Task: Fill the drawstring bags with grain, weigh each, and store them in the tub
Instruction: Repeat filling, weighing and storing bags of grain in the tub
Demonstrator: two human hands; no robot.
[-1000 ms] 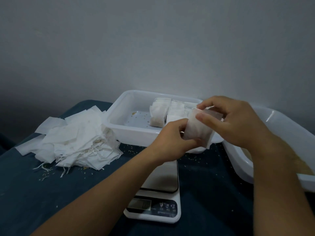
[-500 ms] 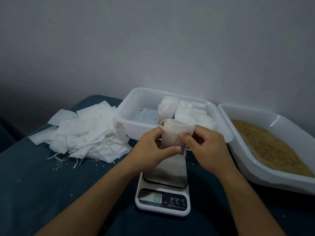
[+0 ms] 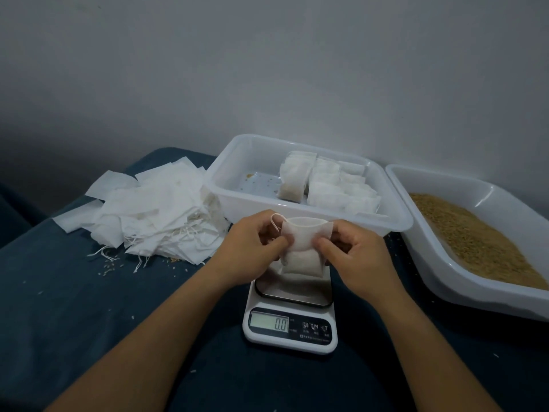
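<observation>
Both hands pinch one white drawstring bag by its upper sides, left hand w/ thumb on the front, right hand likewise; bag mouth is open (string loop sticks up at its top-left corner) and it hangs just above the scale platform, display reads 0.0. Scale sits near the counter front edge, centre. Behind it, the tub holds filled bags in its right part. Empty bags pile lies towards the back-left corner. Grain tray at right edge.
</observation>
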